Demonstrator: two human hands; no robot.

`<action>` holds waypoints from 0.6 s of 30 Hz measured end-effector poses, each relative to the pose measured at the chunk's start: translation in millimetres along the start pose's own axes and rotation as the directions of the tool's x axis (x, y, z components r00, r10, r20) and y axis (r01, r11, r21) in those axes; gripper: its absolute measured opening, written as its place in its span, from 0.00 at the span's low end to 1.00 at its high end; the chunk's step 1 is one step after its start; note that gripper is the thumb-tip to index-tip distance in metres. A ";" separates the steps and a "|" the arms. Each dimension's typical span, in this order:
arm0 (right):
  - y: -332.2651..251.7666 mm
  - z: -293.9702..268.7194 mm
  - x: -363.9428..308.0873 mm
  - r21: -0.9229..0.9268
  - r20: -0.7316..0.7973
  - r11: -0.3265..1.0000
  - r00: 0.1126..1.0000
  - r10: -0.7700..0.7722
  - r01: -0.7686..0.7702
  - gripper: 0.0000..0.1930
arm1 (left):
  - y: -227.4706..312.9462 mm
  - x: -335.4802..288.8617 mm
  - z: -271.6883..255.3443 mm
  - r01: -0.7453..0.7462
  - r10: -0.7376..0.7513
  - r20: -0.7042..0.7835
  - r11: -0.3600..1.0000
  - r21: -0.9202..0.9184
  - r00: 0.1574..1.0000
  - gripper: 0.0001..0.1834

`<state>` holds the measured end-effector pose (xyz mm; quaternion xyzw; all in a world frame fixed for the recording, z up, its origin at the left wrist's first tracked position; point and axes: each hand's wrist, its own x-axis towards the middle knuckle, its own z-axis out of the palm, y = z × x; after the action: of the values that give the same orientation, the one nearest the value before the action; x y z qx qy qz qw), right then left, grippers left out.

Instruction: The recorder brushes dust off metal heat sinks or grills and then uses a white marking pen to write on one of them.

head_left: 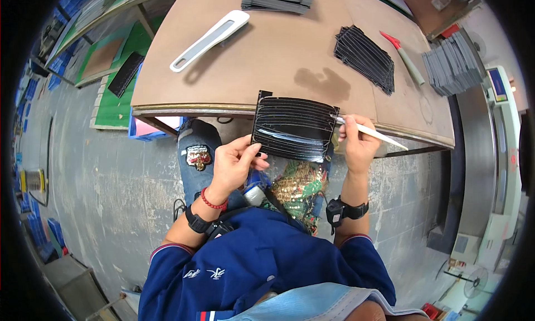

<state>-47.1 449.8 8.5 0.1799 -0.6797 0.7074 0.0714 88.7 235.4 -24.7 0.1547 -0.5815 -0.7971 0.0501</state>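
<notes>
Black panel [295, 126], pinched at left by left hand [238, 160], perhaps risking scratches (from slip of white tool [382, 136] gripped in right hand [359, 143]).

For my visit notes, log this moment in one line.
Left fingers: hold panel; right fingers: hold white tool at its edge; table: black stacks

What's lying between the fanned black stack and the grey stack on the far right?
A red-tipped tool with a pale handle lies there, in the head view.
</notes>
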 end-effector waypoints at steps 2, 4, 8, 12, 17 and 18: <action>3.4 1.4 -0.3 -0.012 -0.018 1.000 1.000 -0.008 0.008 0.05 | 1.2 -0.4 0.1 -0.002 0.002 -0.007 1.000 0.003 1.000 0.14; 6.1 0.8 0.5 -0.021 -0.009 1.000 1.000 -0.013 0.012 0.05 | 3.3 -1.1 1.8 -0.006 0.006 -0.002 1.000 0.008 1.000 0.14; 8.9 -0.8 1.3 -0.029 -0.007 0.999 0.999 -0.032 0.031 0.05 | 4.7 -1.9 3.7 -0.015 0.015 -0.002 1.000 0.013 1.000 0.14; 9.4 0.3 1.4 -0.045 -0.017 0.999 0.999 -0.027 0.026 0.06 | 4.2 -2.8 3.5 -0.030 0.030 -0.007 0.999 0.021 1.000 0.15; 8.3 1.7 1.4 -0.054 -0.026 0.998 0.999 -0.018 0.017 0.06 | 5.0 -3.8 3.3 -0.034 0.034 -0.006 0.999 0.025 0.999 0.15; 7.5 2.5 0.9 -0.059 -0.029 0.998 0.999 -0.016 0.015 0.06 | 5.1 -4.0 3.3 -0.036 0.036 -0.006 0.999 0.025 0.999 0.15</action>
<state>-50.1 446.7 1.9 0.1725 -0.6978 0.6891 0.0923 91.0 237.9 -18.2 0.1474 -0.5940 -0.7882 0.0643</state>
